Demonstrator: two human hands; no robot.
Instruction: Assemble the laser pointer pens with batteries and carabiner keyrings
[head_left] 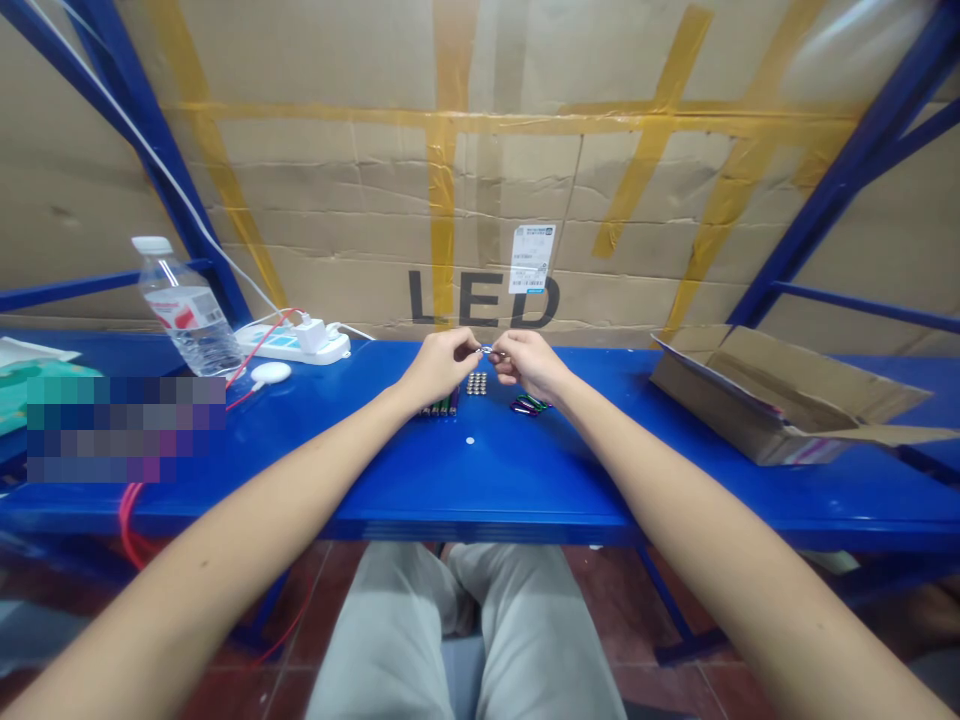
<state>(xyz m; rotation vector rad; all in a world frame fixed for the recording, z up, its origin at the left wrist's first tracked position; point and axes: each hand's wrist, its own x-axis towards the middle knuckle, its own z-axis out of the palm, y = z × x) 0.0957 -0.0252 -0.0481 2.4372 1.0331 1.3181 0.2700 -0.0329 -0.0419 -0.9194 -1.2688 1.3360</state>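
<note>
Both my hands meet above the far middle of the blue table point(480, 480). My left hand point(442, 362) and my right hand point(525, 362) pinch one small shiny metal piece point(485, 351) between their fingertips; it is too small to name. Just below it sits a small block of silver round pieces point(476, 383). Several dark colourful pieces point(439, 409) lie under my left hand, and a few coloured clips point(529, 405) lie under my right hand. A tiny white dot point(469, 440) rests nearer to me on the table.
A water bottle point(186, 308), a white power strip point(294, 340) with red and white cables and a white round device point(270, 373) stand at the back left. An open cardboard box point(772, 395) lies at the right. Taped cardboard marked LED point(484, 298) forms the back wall. Blue shelf posts flank both sides.
</note>
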